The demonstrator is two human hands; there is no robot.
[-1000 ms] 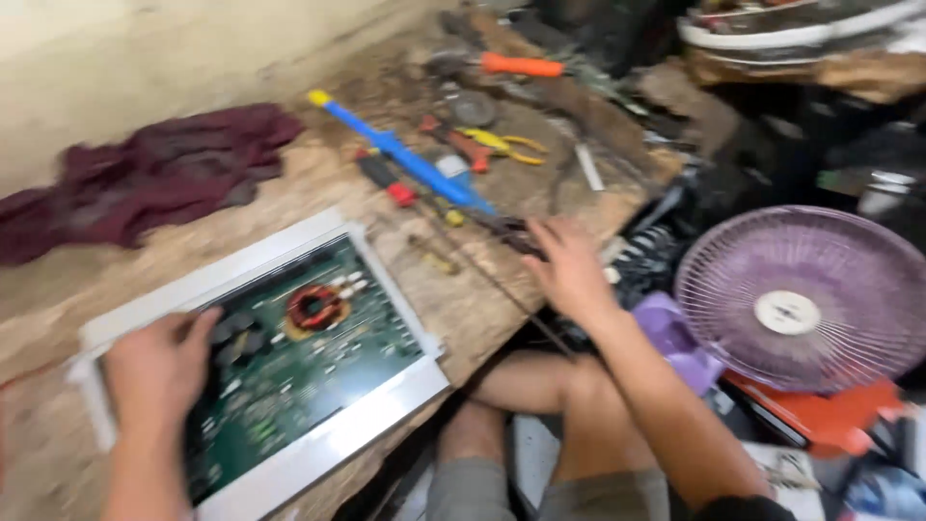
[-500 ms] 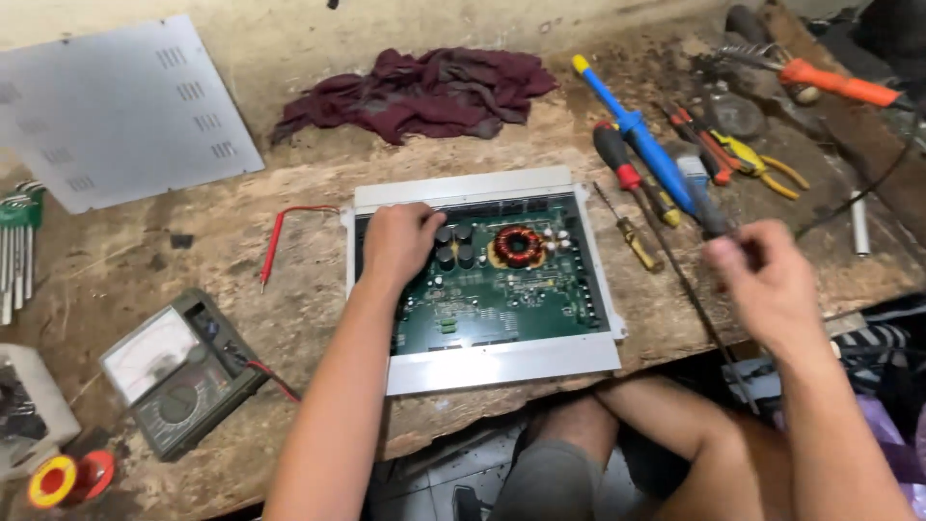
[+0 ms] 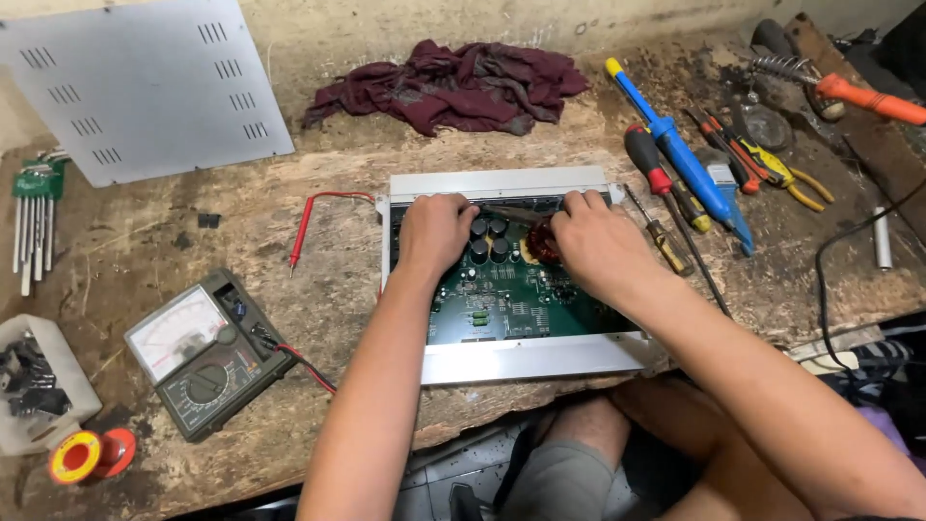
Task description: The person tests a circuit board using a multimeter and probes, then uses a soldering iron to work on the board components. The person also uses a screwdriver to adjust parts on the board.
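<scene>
A green circuit board [image 3: 502, 304] lies in an open silver metal chassis [image 3: 526, 359] at the bench's front edge. My left hand [image 3: 434, 233] rests on the board's far left corner, fingers curled down at the chassis rim, beside several black capacitors [image 3: 489, 239]. My right hand [image 3: 600, 246] lies over the board's far right part and covers most of a copper coil [image 3: 540, 246]. It grips a thin dark tool [image 3: 511, 213] whose tip points left toward my left hand. What the tip touches is hidden.
A grey vented cover plate [image 3: 135, 87] and maroon rag [image 3: 449, 85] lie at the back. An analog multimeter [image 3: 207, 352] with red lead [image 3: 307, 222], hex keys [image 3: 34, 227] and solder spool [image 3: 79, 455] sit left. Screwdrivers [image 3: 656, 174], blue soldering iron [image 3: 680, 159] and pliers [image 3: 772, 159] lie right.
My right hand came from the tools on the right onto the board, bringing the thin tool. My left hand stayed on the board. The view has steadied over the chassis.
</scene>
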